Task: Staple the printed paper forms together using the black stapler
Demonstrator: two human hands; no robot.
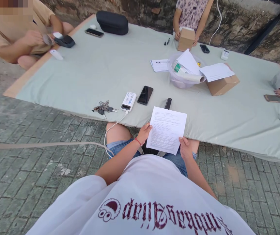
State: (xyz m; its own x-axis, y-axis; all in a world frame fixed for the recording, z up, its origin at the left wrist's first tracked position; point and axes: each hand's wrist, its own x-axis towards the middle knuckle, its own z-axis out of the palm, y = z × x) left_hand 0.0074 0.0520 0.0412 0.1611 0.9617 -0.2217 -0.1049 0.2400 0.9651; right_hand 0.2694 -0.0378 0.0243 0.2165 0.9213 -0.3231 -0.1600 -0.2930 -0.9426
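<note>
A printed sheet of paper (pixel 166 129) is held over my lap at the near edge of the cloth-covered low table (pixel 86 75). My left hand (pixel 143 133) grips its left edge, thumb on top. My right hand (pixel 185 147) grips its lower right corner. Just beyond the sheet on the table lie a small black device (pixel 168 103), a black phone (pixel 145 95), a white power bank (pixel 128 101) with a white cable, and a bunch of keys (pixel 104 107).
A clear plastic tub (pixel 179 80) with rolled papers, two cardboard boxes (pixel 222 85), loose sheets and a black case (pixel 112 22) stand farther back. Other people sit at the left, far side and right edge. Paved ground surrounds the table.
</note>
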